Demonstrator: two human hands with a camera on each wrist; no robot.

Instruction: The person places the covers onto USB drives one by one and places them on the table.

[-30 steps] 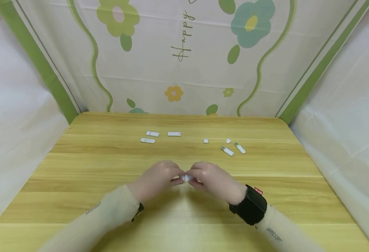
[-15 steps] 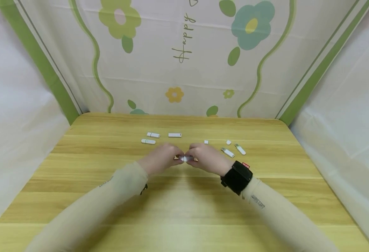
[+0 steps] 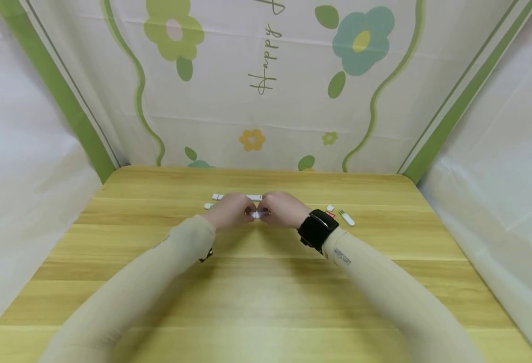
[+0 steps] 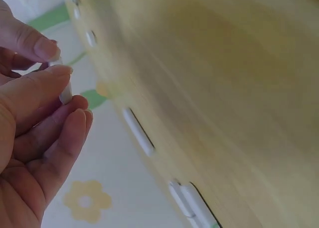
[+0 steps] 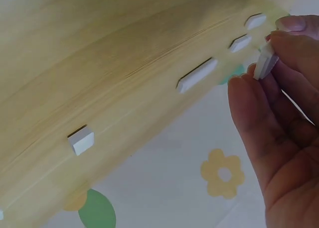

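My left hand (image 3: pixel 231 209) and right hand (image 3: pixel 284 209) meet fingertip to fingertip above the far half of the table. Between them they pinch a small white USB stick (image 3: pixel 256 215), one end each. In the left wrist view a strip of the white stick (image 4: pixel 66 94) shows between the fingertips. From the right wrist, its flat white end (image 5: pixel 264 66) is visible, while fingers cover the rest. Whether the cap is fully seated cannot be seen. Just beyond the hands lies another white USB stick (image 3: pixel 254 197).
Two capped USB sticks lie partly behind the left hand, one farther back (image 3: pixel 217 196). A square white cap (image 5: pixel 81 140) sits on the wooden table (image 3: pixel 256 302). Right of the wristband are a rounded cap (image 3: pixel 330 207) and an uncapped USB stick (image 3: pixel 347 218). A flowered cloth (image 3: pixel 220 91) hangs behind.
Both hands have moved forward, away from the body and slightly left, carrying the USB stick together. They now cover parts of the sticks and cap at the back.
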